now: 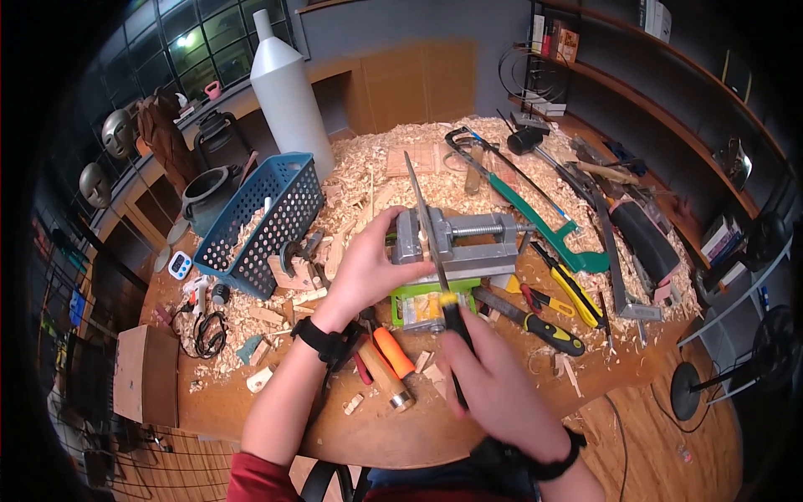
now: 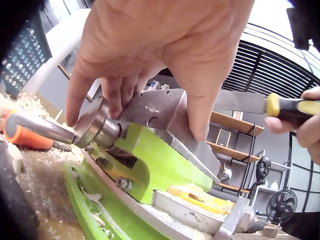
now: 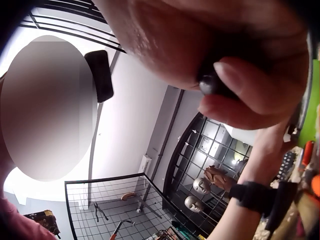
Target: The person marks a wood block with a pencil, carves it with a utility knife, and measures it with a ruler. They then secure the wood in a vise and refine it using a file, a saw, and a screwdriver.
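A metal vise [image 1: 481, 251] on a green base [image 2: 165, 160] stands at the table's middle. My left hand [image 1: 368, 268] grips the vise's left end; in the left wrist view the hand [image 2: 165, 45] spans its grey top, fingers on one side and thumb on the other. My right hand [image 1: 498, 381] holds a file by its black and yellow handle [image 2: 295, 109]. The file's long blade [image 1: 421, 197] points away, lying across the vise over a small piece of wood [image 1: 424, 244]. In the right wrist view, my right hand's fingers [image 3: 240, 95] curl round the handle's dark end.
Wood shavings [image 1: 376, 159] cover much of the table. At left stand a blue basket [image 1: 263, 222] and a white bottle-shaped vase [image 1: 288, 105]. A green hacksaw [image 1: 544, 226], a yellow knife [image 1: 577, 293] and another file [image 1: 552, 333] lie right; an orange handle [image 1: 393, 351] lies in front.
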A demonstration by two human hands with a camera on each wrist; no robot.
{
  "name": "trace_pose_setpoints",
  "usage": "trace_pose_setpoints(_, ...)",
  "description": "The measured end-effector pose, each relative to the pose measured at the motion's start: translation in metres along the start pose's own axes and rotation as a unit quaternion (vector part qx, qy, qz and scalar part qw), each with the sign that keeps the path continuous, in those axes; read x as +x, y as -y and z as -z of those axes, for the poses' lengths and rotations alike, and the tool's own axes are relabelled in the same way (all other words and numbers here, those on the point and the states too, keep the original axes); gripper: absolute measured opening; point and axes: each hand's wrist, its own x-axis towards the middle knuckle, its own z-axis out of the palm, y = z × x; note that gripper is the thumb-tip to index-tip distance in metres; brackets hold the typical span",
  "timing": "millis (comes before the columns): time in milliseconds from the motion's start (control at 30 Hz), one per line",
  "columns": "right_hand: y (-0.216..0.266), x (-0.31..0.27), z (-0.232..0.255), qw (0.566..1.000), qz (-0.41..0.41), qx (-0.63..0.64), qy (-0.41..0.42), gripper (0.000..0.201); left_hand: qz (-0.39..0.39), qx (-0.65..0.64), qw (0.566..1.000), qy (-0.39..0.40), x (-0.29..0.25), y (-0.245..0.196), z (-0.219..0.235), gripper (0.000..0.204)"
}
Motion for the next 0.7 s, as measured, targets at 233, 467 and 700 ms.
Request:
trace_pose_setpoints(233,0.001,-0.033,0.002,0.996,-0.011,0.081,-0.025,0.041,0.021,0.015,1.000,-0.005,0.002,-0.001,-0.003,0.086)
trace_pose_setpoints(467,-0.011,-0.053,0.030,0.962,0.119,0.082,-0.230,0.043,0.061,0.132,0.986,-0.080,0.005,-0.031,-0.026,0.083)
trace_pose_setpoints(700,-0.014,-0.077,0.078,0.932,0.196,0.051,-0.301,0.041,0.028,0.173,0.984,-0.004,-0.025,-0.058,-0.009,0.092)
